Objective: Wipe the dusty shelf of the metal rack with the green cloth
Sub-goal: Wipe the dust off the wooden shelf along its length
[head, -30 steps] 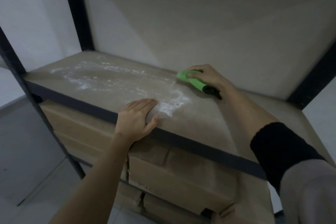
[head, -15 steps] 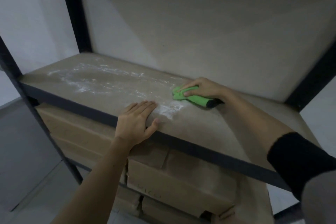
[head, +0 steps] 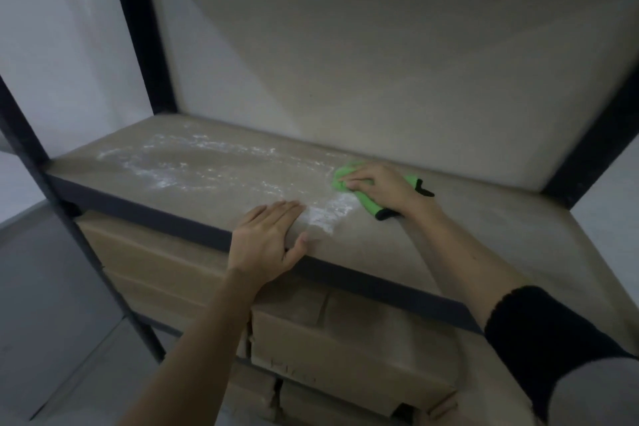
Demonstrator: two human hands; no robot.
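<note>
The brown shelf board [head: 484, 239] of the dark metal rack carries streaks of white dust [head: 193, 166] over its left and middle part, with a thicker patch [head: 328, 214] near the front. My right hand [head: 380, 188] presses flat on the green cloth [head: 340, 180], which has a black trim, at the right end of the dust. Most of the cloth is hidden under the hand. My left hand [head: 268, 239] rests palm down on the shelf's front edge, fingers together and thumb hooked over the rim, holding nothing.
Dark uprights [head: 138, 28] frame the shelf at left and at the back right [head: 594, 135]. A pale back panel [head: 380, 62] closes the rear. Cardboard boxes [head: 345, 339] are stacked on the level below. Grey floor [head: 52, 304] lies at lower left.
My right hand slid the cloth forward along the dust's right end, then back a little, pushing powder toward the front patch. My left hand stayed on the shelf edge.
</note>
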